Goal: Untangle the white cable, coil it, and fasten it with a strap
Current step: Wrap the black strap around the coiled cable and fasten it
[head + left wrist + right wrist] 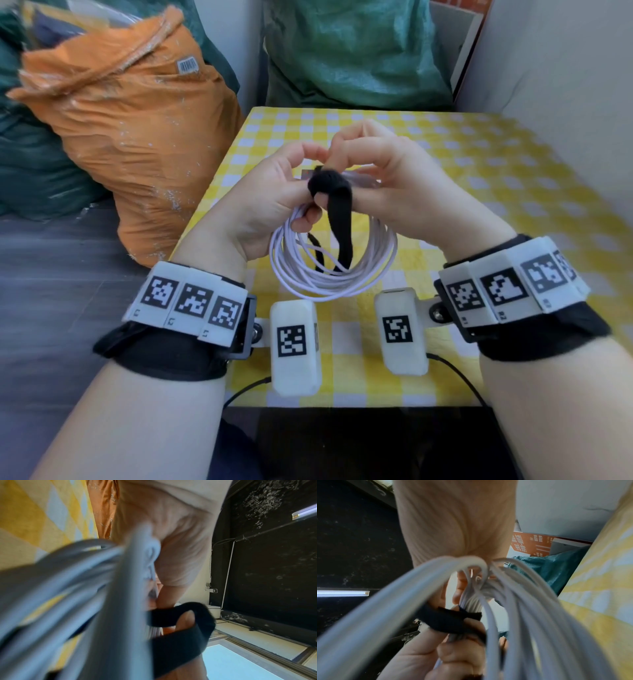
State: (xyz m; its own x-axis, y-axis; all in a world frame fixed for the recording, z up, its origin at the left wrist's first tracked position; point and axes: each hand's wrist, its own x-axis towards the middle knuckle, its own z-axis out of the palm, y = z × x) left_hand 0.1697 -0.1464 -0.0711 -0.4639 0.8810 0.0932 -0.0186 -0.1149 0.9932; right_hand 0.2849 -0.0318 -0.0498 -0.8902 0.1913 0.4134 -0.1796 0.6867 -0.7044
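- Both hands hold the white cable [334, 270] up over the middle of the desk [479, 164], all coiled up.
- Left hand [260, 198] pinches the bundle's top, thumb tucked in the black strap [330, 186] loop.
- Right hand [387, 181] grips bundle and strap too.
- Strap's tail dangles through the coil.

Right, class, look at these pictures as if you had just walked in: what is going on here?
A person is bundling a white cable that is already coiled into loops and held up over a table with a yellow checked cloth. Both hands grip the top of the coil: the left hand and the right hand are working a black strap around the gathered strands. The strap is looped over the bundle, but its long end hangs loose through the coil, so the fastening is not yet finished.
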